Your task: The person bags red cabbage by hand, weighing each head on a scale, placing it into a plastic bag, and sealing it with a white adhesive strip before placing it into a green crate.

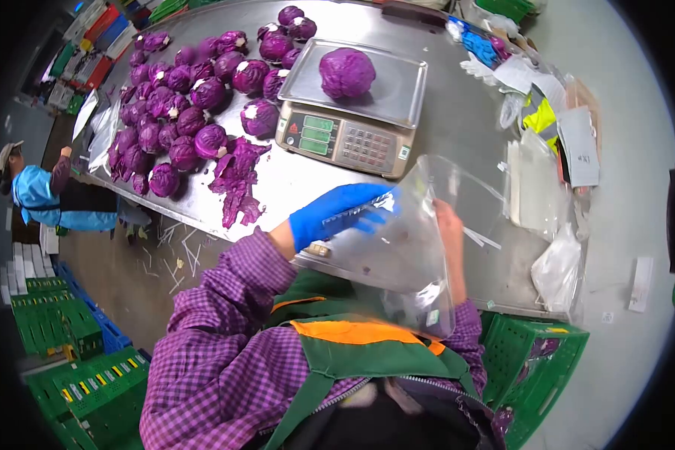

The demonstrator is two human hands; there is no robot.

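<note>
A clear plastic bag (397,259) is spread between my two hands, over the table's front edge. My left hand (337,214), in a blue glove, is on the bag's left side, with its fingers partly seen through or behind the plastic. At the bag's right side is my bare right hand (448,232), closed on it and somewhat blurred. Beyond the hands, one red cabbage (347,73) rests on the metal pan of a scale (339,140) with lit green displays. To the left lie several red cabbages (191,120) and a heap of loose purple leaves (238,180).
Plastic bags (532,180), papers and a yellow vest (540,118) lie along the table's right edge. A green crate (536,375) stands below right, more crates (101,386) at lower left. A person (41,195) in blue is at the far left.
</note>
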